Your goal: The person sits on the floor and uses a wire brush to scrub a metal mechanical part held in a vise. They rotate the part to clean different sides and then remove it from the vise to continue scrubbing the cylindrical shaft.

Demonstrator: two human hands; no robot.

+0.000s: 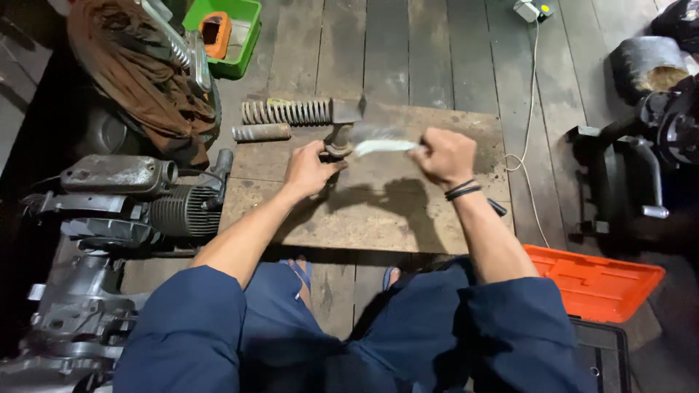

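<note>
Left: engine block (145, 204) crowds the board's (393, 218) edge.
Far: coil spring (287, 111) and ribbed tube (262, 132) block.
Near right: bare board, open.

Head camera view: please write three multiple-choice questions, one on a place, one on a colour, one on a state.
1. Where does the coil spring lie?
A. on the brown board
B. in the green bin
C. on the orange lid

2. What colour is the bin?
A. blue
B. green
C. white

3. What is the left hand doing?
A. hanging free
B. gripping a rusty metal part
C. holding the spring

Answers: 1 A, it rests at the board's far edge. 2 B, its walls are green. 3 B, its fingers close around the part.
</note>
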